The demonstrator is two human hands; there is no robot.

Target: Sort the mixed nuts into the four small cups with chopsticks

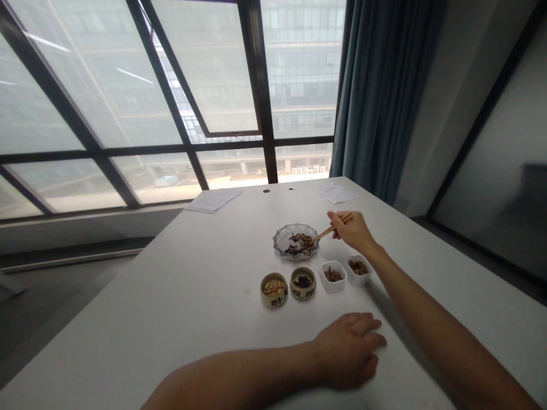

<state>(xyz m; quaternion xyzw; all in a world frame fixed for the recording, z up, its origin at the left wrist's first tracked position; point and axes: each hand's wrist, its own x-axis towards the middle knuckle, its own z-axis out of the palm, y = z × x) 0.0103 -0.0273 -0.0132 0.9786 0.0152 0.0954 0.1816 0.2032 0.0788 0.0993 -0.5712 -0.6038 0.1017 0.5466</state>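
Right hand [348,232] pinches wooden chopsticks [325,232], tips at dark food [301,244] in a cut-glass bowl [282,238] on the white table [179,319]. Left hand [348,350] lies flat, fingers loosely spread, empty, near two ceramic cups [288,286].

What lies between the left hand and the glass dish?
The head view shows a ceramic pot of dark food and a white dish of brown food between them.
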